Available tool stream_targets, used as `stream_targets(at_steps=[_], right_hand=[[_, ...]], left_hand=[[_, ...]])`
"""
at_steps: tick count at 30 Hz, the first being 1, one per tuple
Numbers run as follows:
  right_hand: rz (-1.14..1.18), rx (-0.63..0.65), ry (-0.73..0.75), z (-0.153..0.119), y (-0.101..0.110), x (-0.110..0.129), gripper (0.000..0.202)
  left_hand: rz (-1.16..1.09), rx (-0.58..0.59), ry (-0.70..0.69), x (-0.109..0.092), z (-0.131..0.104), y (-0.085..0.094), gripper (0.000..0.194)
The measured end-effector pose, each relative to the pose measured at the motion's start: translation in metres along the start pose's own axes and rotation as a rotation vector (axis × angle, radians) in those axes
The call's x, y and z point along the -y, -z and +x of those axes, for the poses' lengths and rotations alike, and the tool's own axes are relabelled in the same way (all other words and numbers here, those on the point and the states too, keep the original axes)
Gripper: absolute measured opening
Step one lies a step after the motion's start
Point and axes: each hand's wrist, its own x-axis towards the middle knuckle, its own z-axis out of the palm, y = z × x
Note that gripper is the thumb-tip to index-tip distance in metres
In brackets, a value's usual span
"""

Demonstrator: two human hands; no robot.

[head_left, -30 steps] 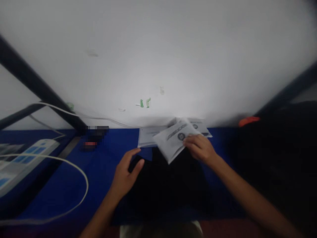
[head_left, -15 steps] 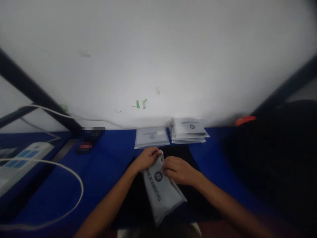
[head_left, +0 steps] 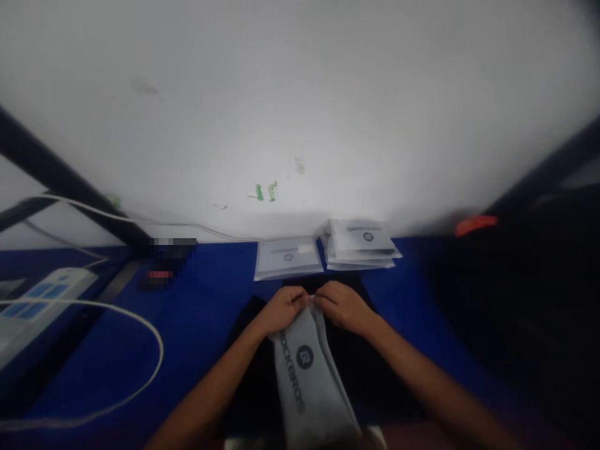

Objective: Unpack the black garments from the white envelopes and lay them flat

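A pale frosted plastic bag (head_left: 314, 381), printed with ROCKBROS and a round logo, hangs between my hands with its lower end toward me. My left hand (head_left: 287, 307) pinches the bag's top edge. Right beside it, my right hand (head_left: 344, 306) has its fingers closed on the same edge, and the fingertips of both hands nearly meet. Beneath the hands lies a black cloth-like item (head_left: 356, 287), partly hidden by my arms and the bag. What the bag contains cannot be made out.
Along the wall on the blue table (head_left: 197, 337) lie one flat bag (head_left: 276, 265) and a stack of similar bags (head_left: 363, 240). A power strip (head_left: 47, 300) and a white cable (head_left: 159, 350) are at left. A dark bulk with an orange piece (head_left: 475, 225) fills the right.
My right hand has moved up to the bag's top edge, close to my left hand. The bag now hangs straighter and lower, its bottom nearer me.
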Motion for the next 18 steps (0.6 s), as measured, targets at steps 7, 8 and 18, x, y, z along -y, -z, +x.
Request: stream_targets(at_steps=[7, 8, 18], right_hand=[[-0.018, -0.065, -0.016, -0.002, -0.001, 0.006, 0.022], [-0.014, -0.068, -0.012, -0.003, 0.0, 0.007, 0.023], [0.039, -0.068, 0.046, 0.0, 0.008, 0.023, 0.025]], left_hand=[[-0.069, -0.016, 0.051, -0.004, -0.003, 0.004, 0.038], [-0.078, -0.017, 0.058, -0.004, -0.003, 0.006, 0.038], [-0.14, -0.12, 0.099, 0.007, -0.001, 0.021, 0.039]])
